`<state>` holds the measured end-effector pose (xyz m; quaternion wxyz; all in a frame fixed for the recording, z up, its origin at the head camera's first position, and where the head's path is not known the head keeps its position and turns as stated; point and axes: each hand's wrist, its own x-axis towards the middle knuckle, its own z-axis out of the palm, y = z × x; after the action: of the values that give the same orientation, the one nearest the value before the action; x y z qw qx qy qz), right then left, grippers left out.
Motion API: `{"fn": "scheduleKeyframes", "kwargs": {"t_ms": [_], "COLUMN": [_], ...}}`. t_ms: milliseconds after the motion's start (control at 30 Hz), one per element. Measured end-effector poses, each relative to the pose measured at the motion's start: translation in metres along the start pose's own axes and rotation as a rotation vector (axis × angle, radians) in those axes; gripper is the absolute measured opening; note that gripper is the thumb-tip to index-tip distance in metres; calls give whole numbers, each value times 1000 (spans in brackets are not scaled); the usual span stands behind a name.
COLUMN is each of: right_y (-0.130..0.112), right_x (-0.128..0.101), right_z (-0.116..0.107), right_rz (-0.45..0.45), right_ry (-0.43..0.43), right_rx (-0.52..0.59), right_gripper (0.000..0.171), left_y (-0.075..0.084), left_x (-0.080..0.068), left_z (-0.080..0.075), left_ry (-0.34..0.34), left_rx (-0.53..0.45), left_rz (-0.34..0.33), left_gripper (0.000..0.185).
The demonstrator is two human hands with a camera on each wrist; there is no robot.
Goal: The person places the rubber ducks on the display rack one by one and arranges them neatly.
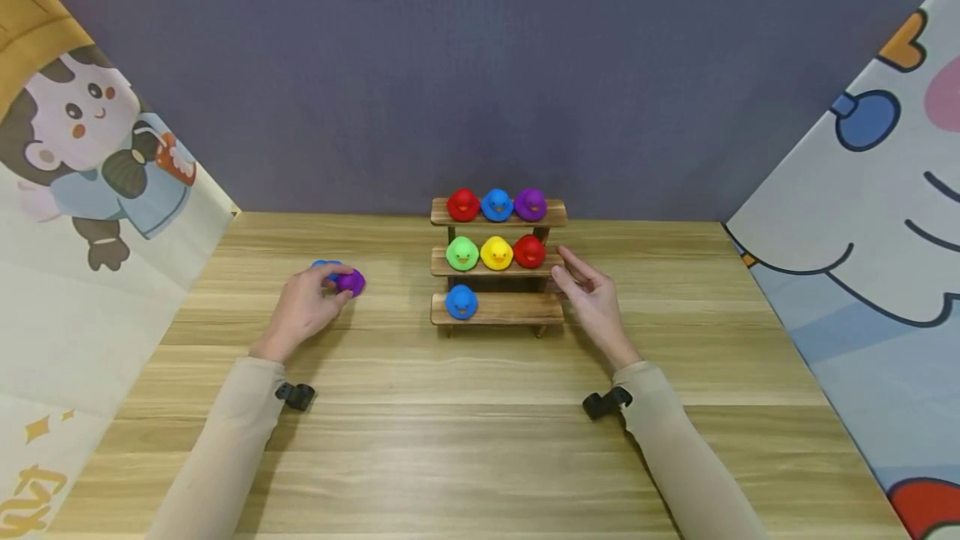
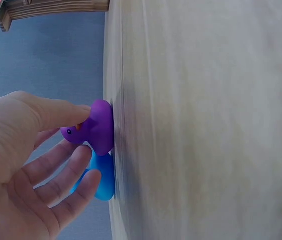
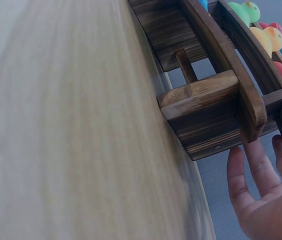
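I am looking down at both arms stretching forward over the wooden desk, sleeves reaching to the wrists. My left hand is lying left of the desk's middle, palm turned inward, with thumb and fingers curling around a purple duck that is sitting on the desk; the left wrist view is showing the thumb pressing on the duck's head while the fingers are closing in from below. A blue duck is standing just beside the purple one, touching it, partly hidden behind the hand. My right hand is resting at the right end of the three-step wooden rack, which is standing toward the desk's far edge; its fingers are lying straight and relaxed, grasping nothing, tips just beside the middle step. The rack is carrying red, blue and purple ducks on top, green, yellow and red ducks in the middle, and one blue duck on the lowest step.
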<state>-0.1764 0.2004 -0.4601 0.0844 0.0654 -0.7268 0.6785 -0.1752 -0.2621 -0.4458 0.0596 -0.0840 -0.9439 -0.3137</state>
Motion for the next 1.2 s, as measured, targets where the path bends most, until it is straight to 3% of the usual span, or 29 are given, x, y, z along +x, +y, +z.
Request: {"fn": "scheduleKeyframes", "kwargs": {"t_ms": [667, 1200], "right_y": [0, -1], "right_x": [0, 0], "right_z": [1, 0], "right_rz": [0, 13], "right_ry": [7, 4], "right_rx": [22, 21], "right_gripper": [49, 49], "left_y": [3, 35], "left_x": [-2, -6], "left_z": [0, -2], "left_ry": [10, 49], "left_rx": [-17, -31], "left_rz": [10, 90], "left_gripper": [37, 34]}}
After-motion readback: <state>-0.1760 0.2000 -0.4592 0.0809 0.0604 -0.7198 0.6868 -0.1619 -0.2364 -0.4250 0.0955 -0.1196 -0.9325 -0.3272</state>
